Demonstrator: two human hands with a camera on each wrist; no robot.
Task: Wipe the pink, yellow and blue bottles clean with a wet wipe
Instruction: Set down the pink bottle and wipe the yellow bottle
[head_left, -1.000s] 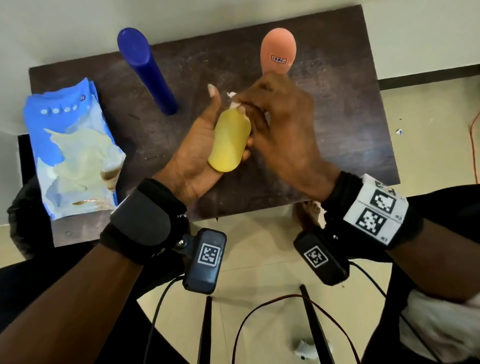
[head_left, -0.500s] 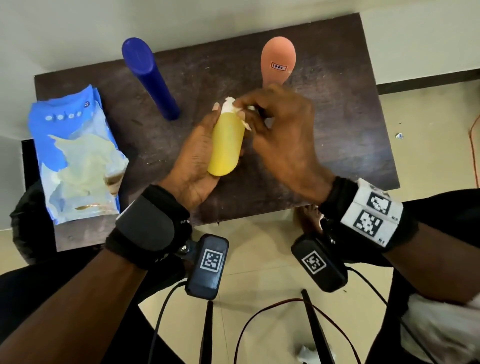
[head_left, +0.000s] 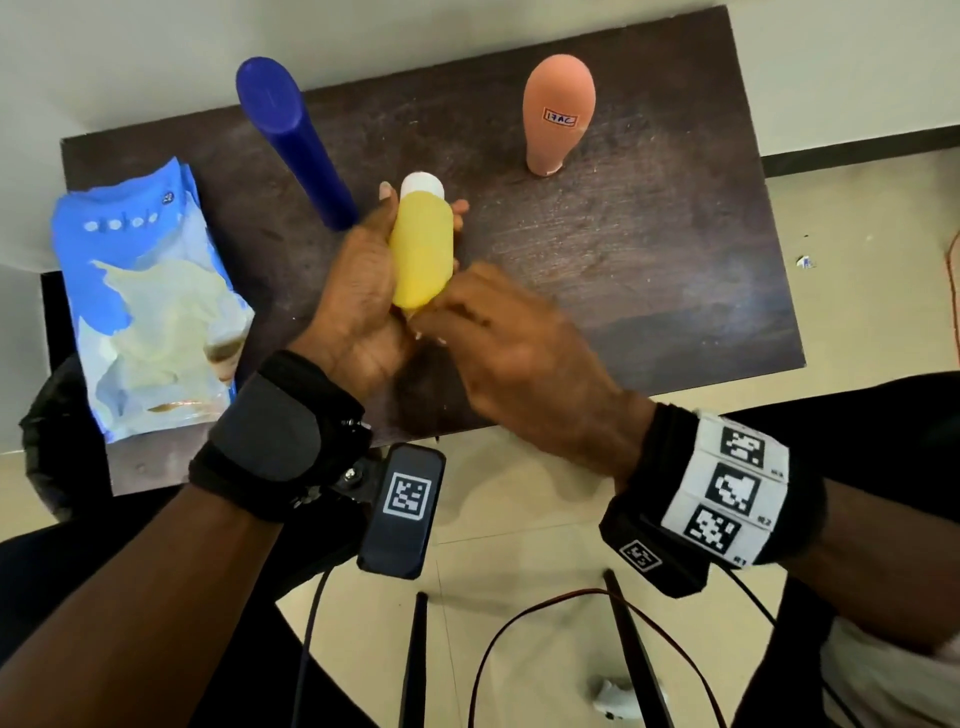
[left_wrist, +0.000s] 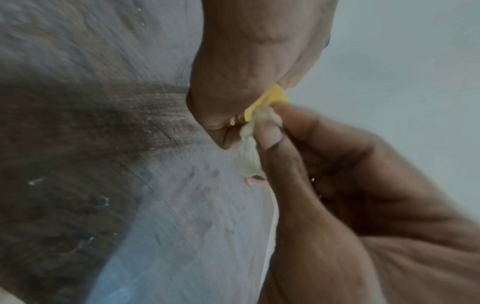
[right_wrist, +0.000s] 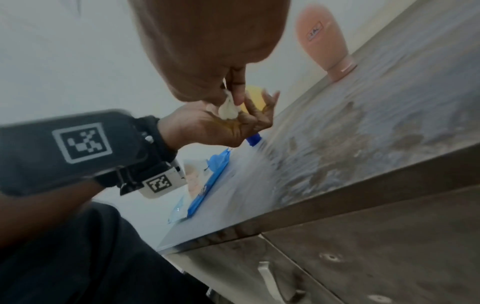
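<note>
My left hand (head_left: 363, 291) grips the yellow bottle (head_left: 421, 249) above the table, its white cap (head_left: 422, 184) pointing away from me. My right hand (head_left: 498, 338) pinches a crumpled white wet wipe (left_wrist: 249, 148) and presses it against the bottle's near bottom end (left_wrist: 275, 97). From the right wrist view the wipe (right_wrist: 228, 109) sits between the fingers, against the left palm. The blue bottle (head_left: 291, 140) stands at the back left of the table. The pink bottle (head_left: 558, 114) stands cap down at the back right, with a small label.
A blue and white wet wipe pack (head_left: 150, 306) lies at the left end of the dark wooden table (head_left: 649, 249). Cables (head_left: 519, 639) run over the floor below my wrists. A bit of white litter (head_left: 615, 699) lies on the floor.
My right hand has slid the wipe from the bottle's cap end down to its near bottom end. The white cap now shows. My left hand still holds the bottle.
</note>
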